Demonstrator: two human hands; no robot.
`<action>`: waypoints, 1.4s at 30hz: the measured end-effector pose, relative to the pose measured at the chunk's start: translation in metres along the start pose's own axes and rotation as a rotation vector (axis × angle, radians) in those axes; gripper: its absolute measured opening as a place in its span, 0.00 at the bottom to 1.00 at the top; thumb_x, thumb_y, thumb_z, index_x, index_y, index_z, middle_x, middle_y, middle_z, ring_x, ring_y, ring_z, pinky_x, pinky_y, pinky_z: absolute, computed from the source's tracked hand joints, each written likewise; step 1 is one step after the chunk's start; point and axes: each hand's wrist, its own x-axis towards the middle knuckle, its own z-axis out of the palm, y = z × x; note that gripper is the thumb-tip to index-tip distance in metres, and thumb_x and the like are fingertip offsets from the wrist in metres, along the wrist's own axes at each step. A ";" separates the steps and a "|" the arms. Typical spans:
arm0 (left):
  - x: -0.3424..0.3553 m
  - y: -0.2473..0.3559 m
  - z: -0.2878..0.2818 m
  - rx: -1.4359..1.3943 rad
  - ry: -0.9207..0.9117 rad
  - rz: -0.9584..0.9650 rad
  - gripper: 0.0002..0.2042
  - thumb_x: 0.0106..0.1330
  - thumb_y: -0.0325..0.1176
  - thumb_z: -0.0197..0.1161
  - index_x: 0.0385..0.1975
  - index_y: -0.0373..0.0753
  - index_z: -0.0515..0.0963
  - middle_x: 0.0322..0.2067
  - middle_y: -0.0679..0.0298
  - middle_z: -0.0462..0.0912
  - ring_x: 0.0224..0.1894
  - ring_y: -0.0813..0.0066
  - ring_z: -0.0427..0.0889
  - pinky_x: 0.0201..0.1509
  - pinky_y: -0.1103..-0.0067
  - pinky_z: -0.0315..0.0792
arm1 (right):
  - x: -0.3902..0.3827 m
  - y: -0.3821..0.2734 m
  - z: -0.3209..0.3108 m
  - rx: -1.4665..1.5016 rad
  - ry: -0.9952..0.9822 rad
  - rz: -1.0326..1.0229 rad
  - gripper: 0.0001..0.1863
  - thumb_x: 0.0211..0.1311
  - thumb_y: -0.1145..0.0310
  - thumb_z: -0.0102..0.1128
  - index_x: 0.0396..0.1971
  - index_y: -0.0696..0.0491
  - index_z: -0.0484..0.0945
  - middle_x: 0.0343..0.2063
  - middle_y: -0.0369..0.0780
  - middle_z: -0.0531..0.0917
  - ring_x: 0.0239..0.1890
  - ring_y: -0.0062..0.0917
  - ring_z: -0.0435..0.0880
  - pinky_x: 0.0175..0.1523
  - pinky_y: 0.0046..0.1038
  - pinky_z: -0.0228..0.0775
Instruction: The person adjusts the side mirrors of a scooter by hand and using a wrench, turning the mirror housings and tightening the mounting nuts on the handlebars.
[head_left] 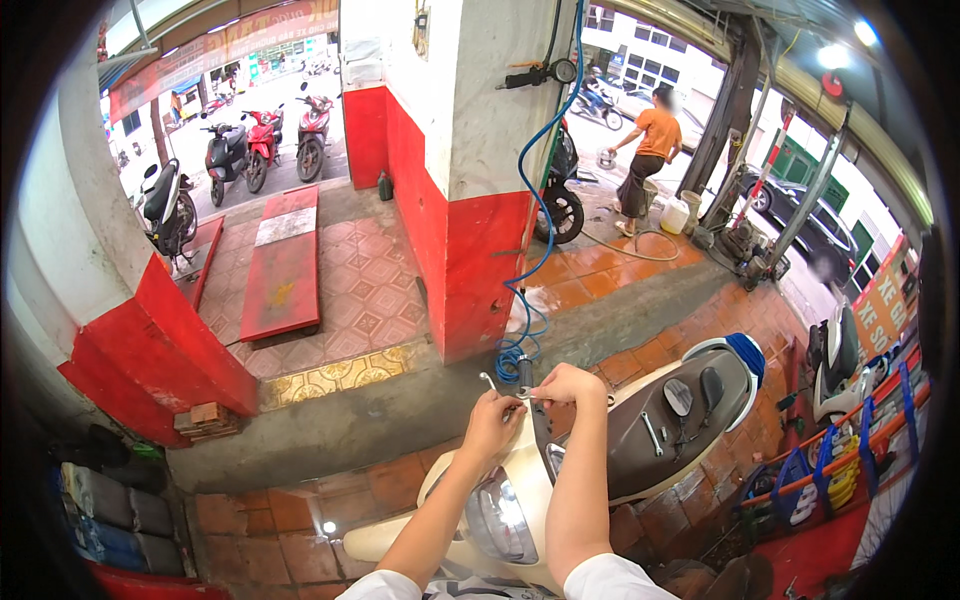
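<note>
Head view shows both hands close together at the front of a cream scooter (pixel 533 478), which stands below them. Left hand (pixel 490 425) has its fingers bent inward and right hand (pixel 570 385) is curled; what they grip, I cannot tell. Just beyond are the black grip (pixel 525 372) and a lever (pixel 487 381). On the seat (pixel 622 458) lie a wrench (pixel 653 435) and two mirrors (pixel 678 398). Behind, a blue hose (pixel 508 364) hangs along the pillar (pixel 492 120).

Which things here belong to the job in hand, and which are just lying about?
Likely in the job:
cream scooter
handlebar grip, near the right hand
wrench and mirrors on the seat

Apparently just lying about:
bricks
dark container
red platform
</note>
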 end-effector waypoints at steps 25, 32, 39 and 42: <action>0.003 -0.003 -0.010 0.003 -0.117 -0.106 0.14 0.55 0.36 0.74 0.39 0.37 0.85 0.26 0.57 0.79 0.29 0.65 0.80 0.36 0.73 0.74 | 0.007 0.000 0.002 -0.040 0.002 -0.010 0.15 0.61 0.53 0.67 0.32 0.49 0.89 0.23 0.30 0.85 0.20 0.17 0.73 0.26 0.26 0.67; 0.001 -0.016 -0.016 -0.243 -0.227 -0.103 0.20 0.58 0.27 0.69 0.52 0.35 0.77 0.39 0.55 0.86 0.38 0.64 0.85 0.47 0.74 0.76 | 0.003 0.000 0.000 -0.019 -0.008 -0.023 0.16 0.61 0.52 0.67 0.34 0.50 0.89 0.23 0.32 0.85 0.20 0.17 0.73 0.26 0.26 0.68; 0.003 -0.007 -0.018 -0.150 -0.163 -0.048 0.12 0.57 0.30 0.70 0.40 0.34 0.83 0.31 0.54 0.84 0.33 0.62 0.84 0.41 0.72 0.77 | -0.005 -0.007 0.000 0.018 0.022 0.000 0.15 0.60 0.56 0.68 0.30 0.55 0.87 0.21 0.34 0.85 0.19 0.17 0.73 0.27 0.25 0.68; 0.005 0.001 -0.018 -0.082 -0.166 -0.050 0.11 0.56 0.32 0.72 0.37 0.34 0.84 0.28 0.55 0.82 0.29 0.61 0.81 0.37 0.72 0.75 | -0.003 -0.003 0.001 0.016 0.014 0.013 0.15 0.60 0.54 0.68 0.32 0.52 0.88 0.22 0.32 0.85 0.19 0.16 0.72 0.24 0.26 0.65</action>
